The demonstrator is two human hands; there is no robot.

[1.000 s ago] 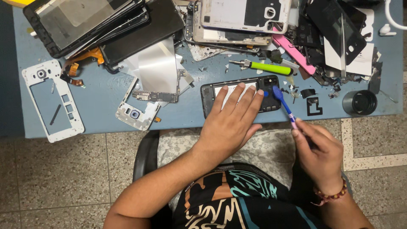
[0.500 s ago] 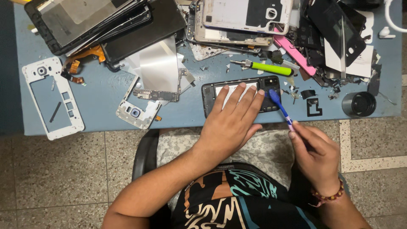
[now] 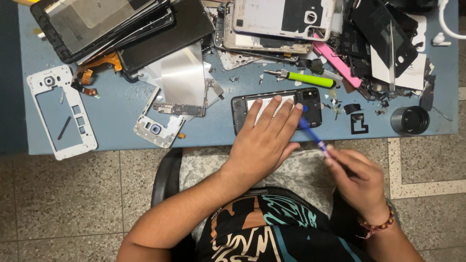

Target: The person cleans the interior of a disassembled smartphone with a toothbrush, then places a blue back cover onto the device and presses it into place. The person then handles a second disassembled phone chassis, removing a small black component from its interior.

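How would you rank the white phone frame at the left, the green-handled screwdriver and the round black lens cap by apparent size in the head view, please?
Largest to smallest:
1. White phone frame
2. Green-handled screwdriver
3. Round black lens cap
All lie on the table, so nearness hardly skews it.

Floor [image 3: 63,199]: speckled grey terrazzo tiles, pale border strip at right.
Table [image 3: 116,109]: blue top, scuffed.
Chair [image 3: 165,177]: black frame.

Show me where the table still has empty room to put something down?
Bare blue table lies between the white phone frame and the small white camera piece. A narrow strip runs along the front edge beside the black round lens. The back is crowded with stacked screens and broken parts.
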